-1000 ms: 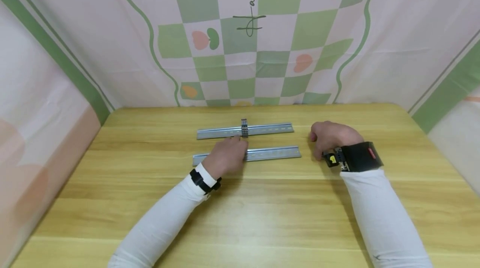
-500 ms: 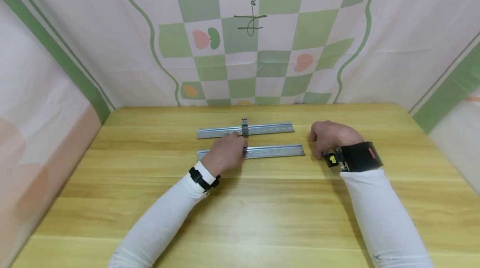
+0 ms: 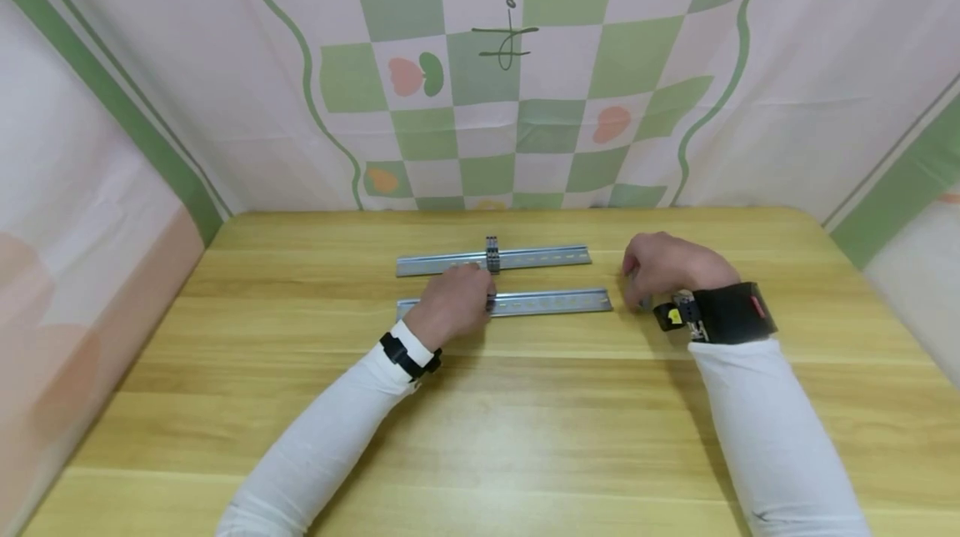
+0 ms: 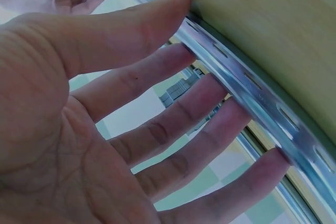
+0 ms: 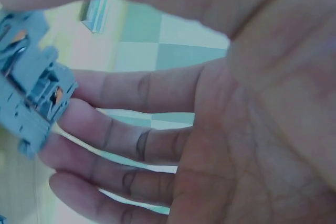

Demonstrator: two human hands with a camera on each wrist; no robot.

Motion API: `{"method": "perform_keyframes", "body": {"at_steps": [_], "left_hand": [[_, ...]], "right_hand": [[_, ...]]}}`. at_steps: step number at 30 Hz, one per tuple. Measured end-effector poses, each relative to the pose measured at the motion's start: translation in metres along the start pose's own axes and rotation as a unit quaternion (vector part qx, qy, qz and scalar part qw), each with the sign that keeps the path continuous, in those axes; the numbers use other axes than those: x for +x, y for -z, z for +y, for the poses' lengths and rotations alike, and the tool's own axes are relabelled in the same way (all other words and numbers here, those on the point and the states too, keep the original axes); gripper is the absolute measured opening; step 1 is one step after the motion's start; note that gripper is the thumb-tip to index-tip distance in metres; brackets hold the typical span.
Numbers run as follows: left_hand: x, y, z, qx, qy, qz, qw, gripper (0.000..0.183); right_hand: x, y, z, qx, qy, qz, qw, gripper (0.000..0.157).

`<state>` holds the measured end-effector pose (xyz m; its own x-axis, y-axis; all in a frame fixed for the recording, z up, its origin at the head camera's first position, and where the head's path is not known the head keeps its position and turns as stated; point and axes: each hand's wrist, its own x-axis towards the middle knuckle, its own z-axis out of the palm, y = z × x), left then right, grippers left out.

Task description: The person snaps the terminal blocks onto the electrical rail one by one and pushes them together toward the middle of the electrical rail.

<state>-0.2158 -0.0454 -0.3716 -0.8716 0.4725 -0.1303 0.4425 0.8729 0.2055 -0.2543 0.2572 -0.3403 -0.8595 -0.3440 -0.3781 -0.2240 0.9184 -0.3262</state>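
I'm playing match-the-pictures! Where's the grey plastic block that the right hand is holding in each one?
Right wrist view: the grey plastic block is big, at the left edge, a bit above the middle, partly cut off.
Left wrist view: tiny, at the top edge, left of the middle.
Head view: right of the middle, mostly hidden by the fingers.
Shared landmark: the right hand, holding it in all three.

Metal rails [image 3: 551,302] are gleaming mid-frame; at the right wrist view's left, a plastic block [image 5: 29,87] is looking matt.
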Motion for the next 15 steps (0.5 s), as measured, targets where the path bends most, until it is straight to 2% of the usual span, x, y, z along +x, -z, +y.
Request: {"method": "perform_keyframes", "body": {"at_steps": [5,15], "left_hand": [[0.0005,0.0004,0.0004,0.004,0.003,0.0,1.0,0.012],[0.0001,0.0,0.0012,0.005,0.009,-0.002,0.9999,0.004]], "right_hand": [[-0.0007,0.0027,-0.0013,0.005,0.015,0.012,1.0,0.036],[-0.0014,0.0048,-0.001,0.017,0.059,0.075,0.995,0.044]]}}
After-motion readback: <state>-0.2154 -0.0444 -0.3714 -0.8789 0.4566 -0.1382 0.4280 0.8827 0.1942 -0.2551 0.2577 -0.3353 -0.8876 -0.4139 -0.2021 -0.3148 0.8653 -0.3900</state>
